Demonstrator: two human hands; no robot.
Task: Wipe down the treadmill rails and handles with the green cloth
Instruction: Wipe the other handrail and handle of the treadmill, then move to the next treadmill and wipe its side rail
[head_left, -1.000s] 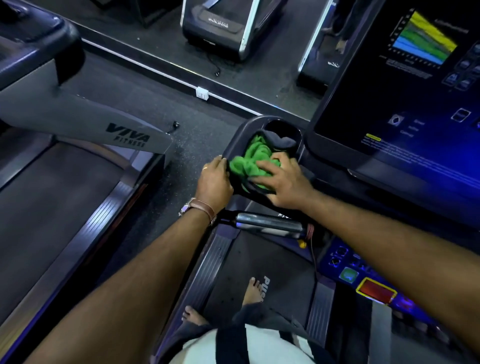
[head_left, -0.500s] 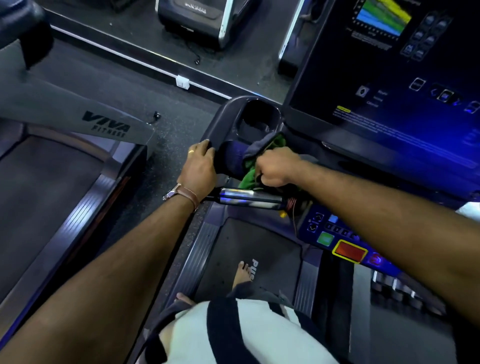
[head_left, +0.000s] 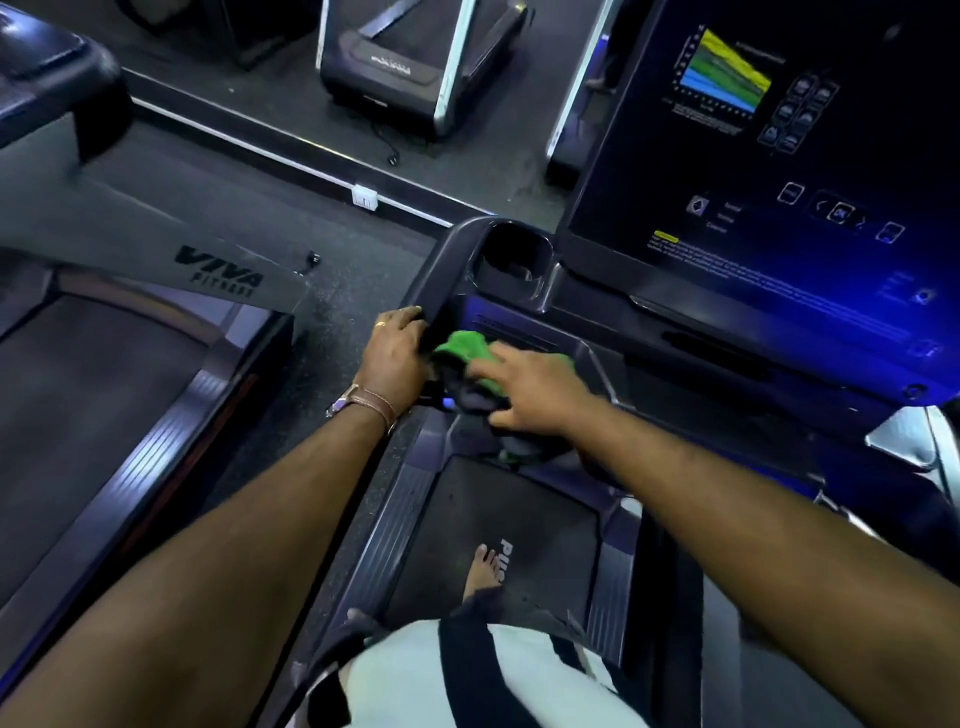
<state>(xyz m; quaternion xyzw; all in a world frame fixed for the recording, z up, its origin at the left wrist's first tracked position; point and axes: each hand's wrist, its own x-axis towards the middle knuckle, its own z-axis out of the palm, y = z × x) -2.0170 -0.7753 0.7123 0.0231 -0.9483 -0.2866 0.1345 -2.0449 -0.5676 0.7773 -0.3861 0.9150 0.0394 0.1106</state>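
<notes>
At the near left corner of the treadmill console, just below the cup holder, the green cloth lay bunched on the dark shelf, against the inner side of the left handrail. The handrail's long axis ran from the cup-holder corner obliquely down and left, toward the person. The cloth therefore sat immediately to the right of that rail, between the two hands.

The right hand lay on top of the cloth with fingers extended and spread, thumb out to the near side, pressing the fabric flat rather than clutching it. A darker fold showed beneath the palm; whether it belonged to the same cloth could not be told through the motion blur.

The left hand was the nearer to the rail. Its fingers curled over the rail's outer edge in a firm hold, apparently as a brace, and it stood just beside the cloth.

Judged from this layout, the next stroke would carry the cloth leftward onto the handrail and then along its axis. The bracing hand occupied the near stretch of that path and would have to shift.

The deck's side rail, beside the belt, lay well apart from both hands. The console screen stood to the right.
</notes>
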